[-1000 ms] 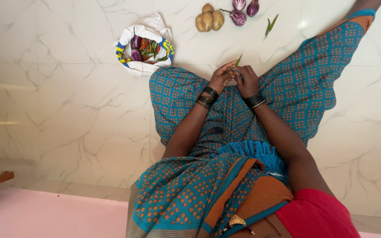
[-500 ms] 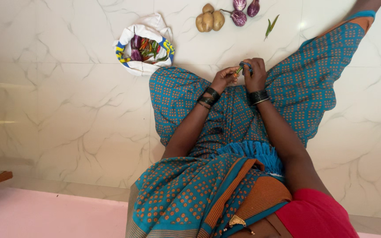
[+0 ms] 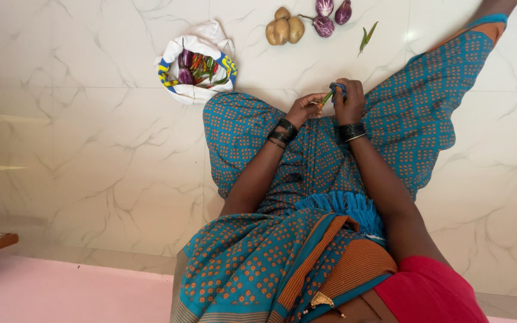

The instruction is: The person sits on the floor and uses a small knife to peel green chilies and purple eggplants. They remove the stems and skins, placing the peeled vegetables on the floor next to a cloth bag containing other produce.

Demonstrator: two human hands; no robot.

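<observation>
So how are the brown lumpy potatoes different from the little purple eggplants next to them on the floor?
The brown lumpy potatoes are tan and dull, while the little purple eggplants are glossy purple with pale streaks. The potatoes are knobbly and bunched tight together; the eggplants are smooth, rounder and lie slightly apart. One eggplant shows a thin stem; the potatoes show none. Both groups rest loose on the white marble floor, beyond the person's knees.

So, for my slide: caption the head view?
Seated on marble floor, left hand and right hand work a green chilli.
</observation>
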